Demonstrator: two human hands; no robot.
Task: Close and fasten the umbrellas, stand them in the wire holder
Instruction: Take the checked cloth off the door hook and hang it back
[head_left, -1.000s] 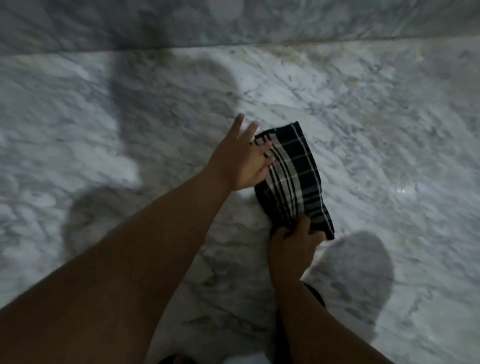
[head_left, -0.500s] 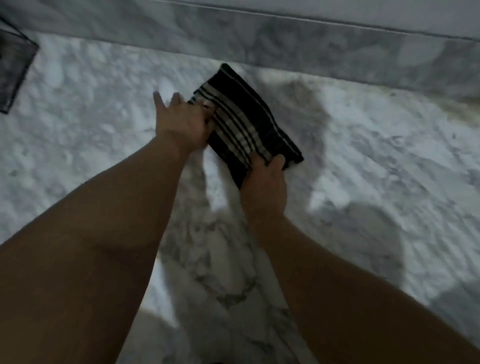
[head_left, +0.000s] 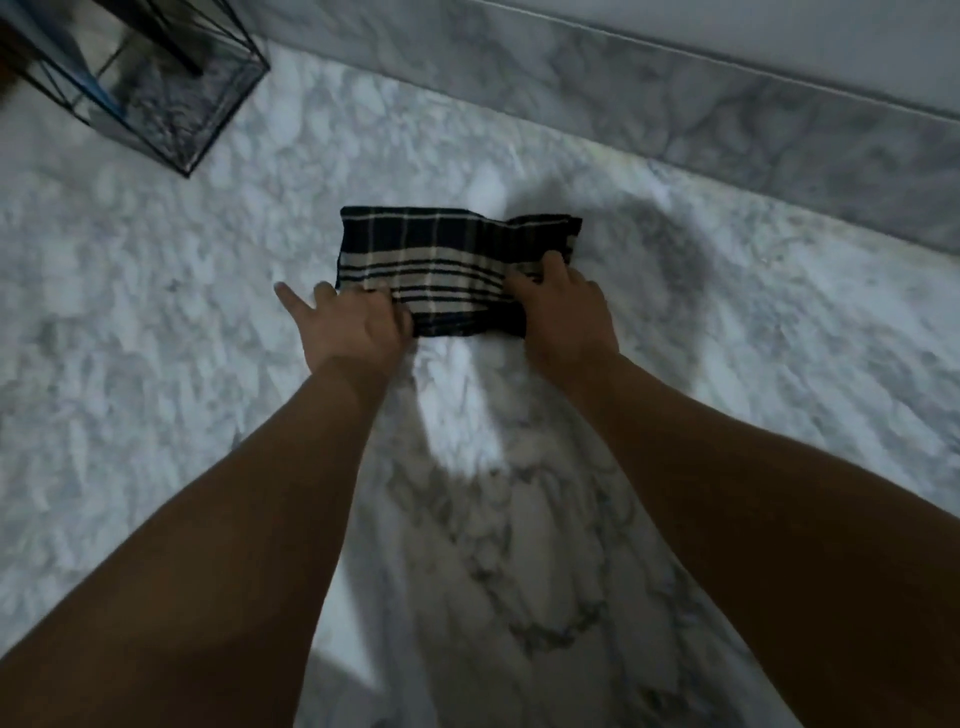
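Two hands: left hand (head_left: 358, 325) and right hand (head_left: 563, 306) pinch the plaid umbrella's (head_left: 447, 260) ends.
Axis: crosswise.
Holder (head_left: 156, 78): far left, nearer left hand.

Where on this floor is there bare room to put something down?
Bare marble floor lies right of the plaid bundle up to the wall ledge, and left of it below the wire holder. It is crowded only at the bundle, where the left hand and right hand meet.

The folded cloth (head_left: 447, 260) is black plaid crossed with cream and white stripes, the floor (head_left: 156, 322) is white marble veined with grey, the skirting (head_left: 727, 119) is greyer marble, and the wire holder (head_left: 156, 78) is black.
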